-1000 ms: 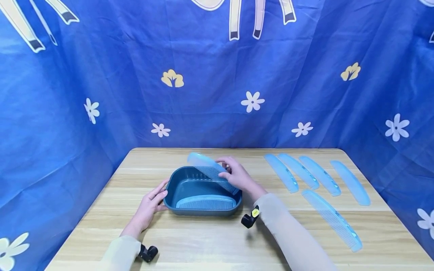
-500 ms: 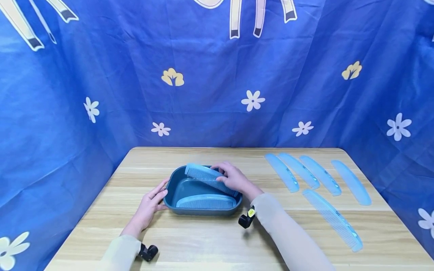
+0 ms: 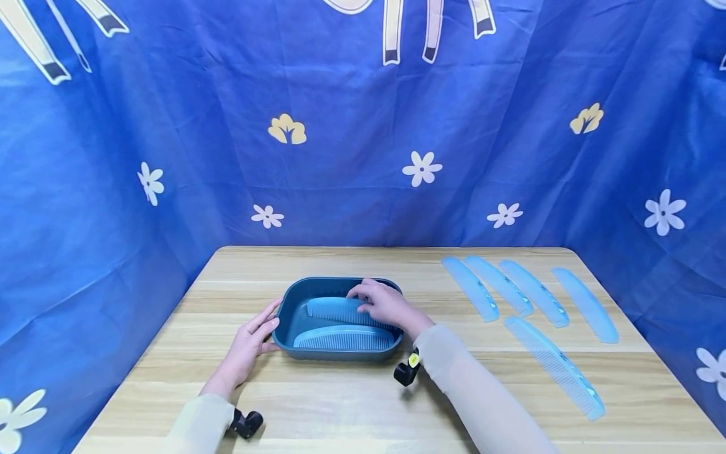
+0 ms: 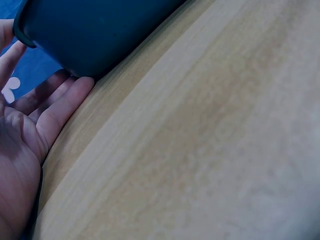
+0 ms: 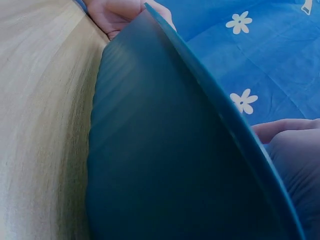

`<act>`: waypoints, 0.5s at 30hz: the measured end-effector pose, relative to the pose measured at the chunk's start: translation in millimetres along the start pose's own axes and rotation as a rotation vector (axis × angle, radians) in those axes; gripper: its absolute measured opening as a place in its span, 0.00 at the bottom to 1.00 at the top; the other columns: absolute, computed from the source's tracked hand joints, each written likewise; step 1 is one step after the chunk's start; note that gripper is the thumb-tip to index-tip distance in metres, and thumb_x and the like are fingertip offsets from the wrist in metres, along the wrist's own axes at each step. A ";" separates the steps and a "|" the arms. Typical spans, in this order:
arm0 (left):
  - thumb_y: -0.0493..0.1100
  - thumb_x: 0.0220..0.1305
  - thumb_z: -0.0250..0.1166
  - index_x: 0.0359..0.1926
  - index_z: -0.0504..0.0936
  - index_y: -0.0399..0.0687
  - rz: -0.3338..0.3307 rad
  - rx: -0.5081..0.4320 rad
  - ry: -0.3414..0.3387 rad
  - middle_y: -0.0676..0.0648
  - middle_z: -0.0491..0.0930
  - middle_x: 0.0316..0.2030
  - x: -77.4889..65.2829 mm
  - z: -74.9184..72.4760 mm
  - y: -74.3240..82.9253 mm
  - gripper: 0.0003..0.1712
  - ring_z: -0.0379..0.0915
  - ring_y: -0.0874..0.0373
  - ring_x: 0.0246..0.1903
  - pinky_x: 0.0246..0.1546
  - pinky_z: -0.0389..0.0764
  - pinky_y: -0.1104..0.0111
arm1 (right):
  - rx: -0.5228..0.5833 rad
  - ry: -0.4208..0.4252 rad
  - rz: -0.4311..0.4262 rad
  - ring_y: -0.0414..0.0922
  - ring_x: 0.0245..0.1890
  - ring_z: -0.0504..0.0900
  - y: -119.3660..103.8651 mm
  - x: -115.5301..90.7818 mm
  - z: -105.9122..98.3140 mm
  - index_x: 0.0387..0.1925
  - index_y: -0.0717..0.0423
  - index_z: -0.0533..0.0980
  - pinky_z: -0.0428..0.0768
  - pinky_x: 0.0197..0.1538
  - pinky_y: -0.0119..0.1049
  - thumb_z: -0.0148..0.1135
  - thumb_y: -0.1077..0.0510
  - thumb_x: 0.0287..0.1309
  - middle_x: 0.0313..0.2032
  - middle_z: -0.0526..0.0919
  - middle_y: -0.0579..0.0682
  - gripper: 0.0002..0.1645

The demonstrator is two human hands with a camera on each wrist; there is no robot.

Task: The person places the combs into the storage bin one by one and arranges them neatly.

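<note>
A dark teal plastic basin [image 3: 340,356] stands on the table. Inside it, along the near side, lies a translucent blue comb [image 3: 343,339]. A second blue comb [image 3: 329,309] is in the basin behind the first, and its right end is partly covered by my right hand [image 3: 388,306], which pinches it from above. My left hand [image 3: 249,343] rests against the basin's left end with its fingers spread along the wall. Seen from the left wrist, its fingers [image 4: 65,107] touch the lower edge of the basin [image 4: 100,35]. The right wrist view shows mostly the basin's outer wall [image 5: 150,135].
Several more blue combs lie at the right of the wooden table [image 3: 317,403], one [image 3: 556,366] nearer the front and another [image 3: 587,306] farthest right. A blue patterned cloth [image 3: 351,176] hangs behind and at both sides.
My right hand has lowered the second comb from above the basin's far rim down into it, behind the first comb. The left hand has stayed at the basin's left end.
</note>
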State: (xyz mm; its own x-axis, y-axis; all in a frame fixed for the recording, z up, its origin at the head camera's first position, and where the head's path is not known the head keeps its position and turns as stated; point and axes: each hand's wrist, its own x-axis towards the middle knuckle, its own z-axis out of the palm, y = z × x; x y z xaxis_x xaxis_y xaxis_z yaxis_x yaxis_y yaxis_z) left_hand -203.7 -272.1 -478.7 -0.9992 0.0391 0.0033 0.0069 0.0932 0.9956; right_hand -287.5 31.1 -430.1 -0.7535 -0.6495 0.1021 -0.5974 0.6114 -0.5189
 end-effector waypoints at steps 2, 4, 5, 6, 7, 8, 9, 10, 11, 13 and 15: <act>0.54 0.67 0.54 0.70 0.58 0.51 -0.003 0.000 0.000 0.37 0.56 0.66 0.1 0.0 0.2 0.33 0.72 0.67 0.47 0.39 0.82 0.60 | -0.015 0.004 0.002 0.38 0.36 0.71 0.7 0.7 1.0 0.51 0.42 0.76 0.74 0.38 0.31 0.60 0.60 0.60 0.38 0.71 0.40 0.18; 0.54 0.67 0.54 0.70 0.58 0.52 -0.006 0.002 0.000 0.38 0.56 0.66 0.3 -0.1 0.6 0.33 0.72 0.67 0.47 0.39 0.82 0.60 | -0.028 0.013 0.010 0.38 0.37 0.72 1.4 1.1 1.6 0.51 0.43 0.76 0.75 0.39 0.31 0.59 0.62 0.60 0.38 0.72 0.40 0.19; 0.54 0.67 0.54 0.70 0.58 0.51 -0.006 0.001 0.000 0.38 0.57 0.66 0.4 0.0 0.9 0.33 0.72 0.67 0.47 0.39 0.82 0.60 | -0.033 0.017 0.016 0.38 0.38 0.72 1.7 1.1 1.7 0.51 0.43 0.76 0.75 0.40 0.31 0.58 0.64 0.61 0.39 0.72 0.41 0.19; 0.53 0.67 0.54 0.70 0.58 0.51 -0.005 0.001 0.001 0.37 0.57 0.66 0.4 0.1 1.1 0.33 0.72 0.66 0.47 0.39 0.82 0.60 | -0.036 0.023 0.021 0.38 0.38 0.72 1.9 1.1 1.7 0.51 0.43 0.76 0.75 0.41 0.32 0.57 0.65 0.61 0.39 0.72 0.41 0.20; 0.53 0.67 0.55 0.70 0.58 0.51 -0.004 0.000 0.000 0.37 0.57 0.66 0.4 0.1 1.2 0.33 0.72 0.66 0.47 0.39 0.82 0.60 | -0.038 0.029 0.026 0.38 0.39 0.73 2.0 1.0 1.8 0.52 0.43 0.76 0.76 0.42 0.32 0.56 0.66 0.61 0.40 0.73 0.42 0.20; 0.53 0.67 0.55 0.70 0.58 0.51 -0.002 -0.001 0.001 0.38 0.58 0.65 0.5 0.2 1.3 0.33 0.72 0.66 0.47 0.38 0.82 0.60 | -0.041 0.035 0.028 0.39 0.40 0.73 1.9 0.7 1.6 0.52 0.44 0.76 0.76 0.42 0.33 0.56 0.67 0.61 0.40 0.73 0.43 0.21; 0.53 0.67 0.55 0.70 0.58 0.51 0.000 -0.001 0.001 0.37 0.58 0.65 0.5 0.3 1.4 0.33 0.72 0.66 0.47 0.38 0.82 0.60 | -0.044 0.042 0.030 0.39 0.40 0.73 2.1 0.6 1.7 0.52 0.45 0.76 0.76 0.43 0.34 0.56 0.67 0.60 0.41 0.74 0.43 0.21; 0.53 0.67 0.55 0.70 0.58 0.50 0.004 -0.004 0.002 0.37 0.58 0.65 0.5 0.4 1.4 0.33 0.72 0.65 0.47 0.38 0.82 0.60 | -0.044 0.046 0.031 0.39 0.41 0.74 2.2 0.3 1.8 0.52 0.45 0.75 0.76 0.44 0.35 0.55 0.67 0.60 0.41 0.74 0.44 0.21; 0.53 0.67 0.55 0.70 0.58 0.50 0.006 -0.005 0.002 0.37 0.58 0.65 0.4 0.5 1.4 0.33 0.72 0.65 0.48 0.38 0.82 0.60 | -0.041 0.049 0.032 0.40 0.42 0.74 2.3 0.1 2.0 0.53 0.45 0.75 0.76 0.44 0.35 0.56 0.66 0.61 0.42 0.75 0.44 0.21; 0.53 0.67 0.55 0.70 0.59 0.51 0.009 -0.006 0.002 0.36 0.58 0.65 0.0 0.8 0.9 0.33 0.71 0.65 0.48 0.38 0.82 0.60 | -0.027 0.052 0.031 0.40 0.42 0.74 2.5 -0.4 2.3 0.54 0.46 0.75 0.76 0.45 0.36 0.57 0.64 0.61 0.42 0.75 0.45 0.20; 0.53 0.67 0.55 0.69 0.59 0.51 0.010 -0.009 0.004 0.35 0.58 0.64 -0.6 0.7 1.2 0.33 0.71 0.66 0.48 0.38 0.82 0.60 | 0.009 0.055 0.037 0.40 0.42 0.74 1.9 -1.0 1.9 0.54 0.47 0.74 0.76 0.44 0.36 0.58 0.62 0.61 0.43 0.75 0.45 0.20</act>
State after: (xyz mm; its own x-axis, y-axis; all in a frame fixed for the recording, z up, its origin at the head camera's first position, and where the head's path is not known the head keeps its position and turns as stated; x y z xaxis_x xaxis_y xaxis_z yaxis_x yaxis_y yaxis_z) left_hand -203.1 -271.3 -477.6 -0.9993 0.0363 0.0135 0.0165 0.0839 0.9963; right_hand -287.4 32.1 -432.8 -0.7892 -0.6003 0.1295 -0.5665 0.6301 -0.5311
